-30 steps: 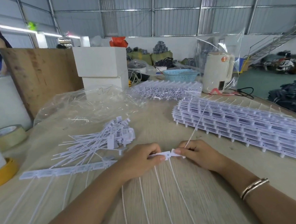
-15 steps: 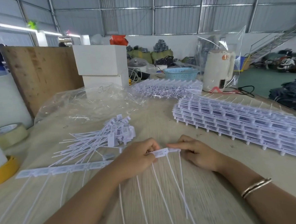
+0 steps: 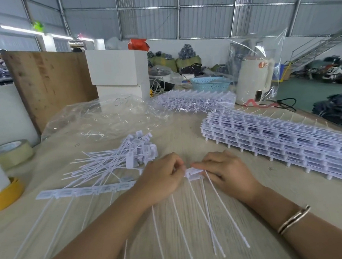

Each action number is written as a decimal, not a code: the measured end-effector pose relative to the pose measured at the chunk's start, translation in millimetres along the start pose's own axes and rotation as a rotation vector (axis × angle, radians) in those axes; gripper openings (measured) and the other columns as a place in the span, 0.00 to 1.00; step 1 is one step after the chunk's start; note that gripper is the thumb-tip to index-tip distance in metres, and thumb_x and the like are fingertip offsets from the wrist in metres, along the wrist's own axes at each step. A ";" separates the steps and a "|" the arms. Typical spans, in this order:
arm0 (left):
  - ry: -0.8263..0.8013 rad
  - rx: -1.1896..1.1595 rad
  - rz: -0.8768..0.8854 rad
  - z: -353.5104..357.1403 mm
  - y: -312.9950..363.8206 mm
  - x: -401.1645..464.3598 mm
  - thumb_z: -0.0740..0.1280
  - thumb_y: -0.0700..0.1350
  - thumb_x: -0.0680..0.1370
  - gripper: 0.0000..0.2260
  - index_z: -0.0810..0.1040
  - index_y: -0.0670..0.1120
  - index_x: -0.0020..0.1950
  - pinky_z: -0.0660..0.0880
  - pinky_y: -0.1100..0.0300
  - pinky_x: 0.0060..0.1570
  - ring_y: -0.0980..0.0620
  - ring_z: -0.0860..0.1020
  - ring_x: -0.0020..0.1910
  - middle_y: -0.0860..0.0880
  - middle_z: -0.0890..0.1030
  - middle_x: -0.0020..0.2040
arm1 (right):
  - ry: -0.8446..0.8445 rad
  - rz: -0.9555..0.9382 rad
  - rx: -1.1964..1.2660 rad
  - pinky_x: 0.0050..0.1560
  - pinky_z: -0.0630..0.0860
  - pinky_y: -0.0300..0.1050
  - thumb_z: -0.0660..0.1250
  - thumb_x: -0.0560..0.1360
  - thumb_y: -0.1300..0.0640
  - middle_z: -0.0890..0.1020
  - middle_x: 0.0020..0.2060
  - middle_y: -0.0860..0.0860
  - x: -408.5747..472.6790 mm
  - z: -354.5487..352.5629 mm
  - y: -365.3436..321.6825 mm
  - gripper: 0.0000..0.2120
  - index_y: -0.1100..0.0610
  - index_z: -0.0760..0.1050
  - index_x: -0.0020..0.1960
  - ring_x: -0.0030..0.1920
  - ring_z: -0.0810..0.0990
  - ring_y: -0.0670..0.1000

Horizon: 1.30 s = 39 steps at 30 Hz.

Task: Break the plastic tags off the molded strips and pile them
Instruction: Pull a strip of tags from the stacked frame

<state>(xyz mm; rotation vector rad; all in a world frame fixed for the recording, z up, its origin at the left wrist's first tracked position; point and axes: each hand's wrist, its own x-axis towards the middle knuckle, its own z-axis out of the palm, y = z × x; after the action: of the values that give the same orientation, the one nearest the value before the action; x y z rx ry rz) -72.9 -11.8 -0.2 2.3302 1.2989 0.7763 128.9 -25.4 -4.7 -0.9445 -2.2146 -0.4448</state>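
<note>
A white molded strip (image 3: 85,191) of plastic tags lies across the table in front of me, its thin tails pointing toward me. My left hand (image 3: 161,178) pinches the strip near its right end. My right hand (image 3: 227,170) pinches the end tag (image 3: 193,171) between thumb and fingers, close against the left hand. A loose pile of separated tags (image 3: 115,161) lies just beyond my left hand.
A tall stack of whole strips (image 3: 284,141) fills the right side. More strips (image 3: 194,101) and a clear plastic bag (image 3: 104,117) lie behind. Tape rolls (image 3: 8,153) sit at the left edge, a white kettle (image 3: 253,81) and blue basket (image 3: 209,84) at the back.
One tag was snapped off and its tail dropped to the table. My hands have moved together again on the following end tag.
</note>
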 end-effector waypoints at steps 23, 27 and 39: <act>-0.166 -0.234 0.047 0.8 -4.1 3.2 0.60 0.50 0.80 0.10 0.72 0.52 0.39 0.69 0.66 0.39 0.62 0.74 0.34 0.56 0.78 0.36 | -0.140 0.492 0.773 0.46 0.71 0.35 0.64 0.77 0.62 0.80 0.34 0.49 -1.8 8.4 8.4 0.11 0.64 0.79 0.38 0.38 0.77 0.45; -0.187 -0.283 0.052 1.1 4.3 4.4 0.60 0.48 0.81 0.09 0.74 0.48 0.43 0.70 0.74 0.42 0.67 0.78 0.40 0.57 0.82 0.40 | -0.115 0.536 0.828 0.44 0.69 0.30 0.62 0.77 0.56 0.80 0.32 0.45 -0.9 4.5 7.1 0.14 0.59 0.79 0.37 0.35 0.76 0.41; -0.094 -0.179 -0.026 -2.1 -10.0 -0.4 0.55 0.38 0.78 0.13 0.73 0.54 0.43 0.69 0.59 0.37 0.53 0.74 0.36 0.51 0.79 0.39 | -0.233 0.501 0.610 0.51 0.65 0.29 0.57 0.79 0.70 0.72 0.42 0.45 -3.0 5.4 12.3 0.18 0.51 0.76 0.58 0.44 0.73 0.38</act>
<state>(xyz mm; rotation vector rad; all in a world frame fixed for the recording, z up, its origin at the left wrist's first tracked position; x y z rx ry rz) -80.9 -7.0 -4.2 2.1771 1.1680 0.7333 137.1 -15.6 -10.1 -1.1794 -2.0080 0.5646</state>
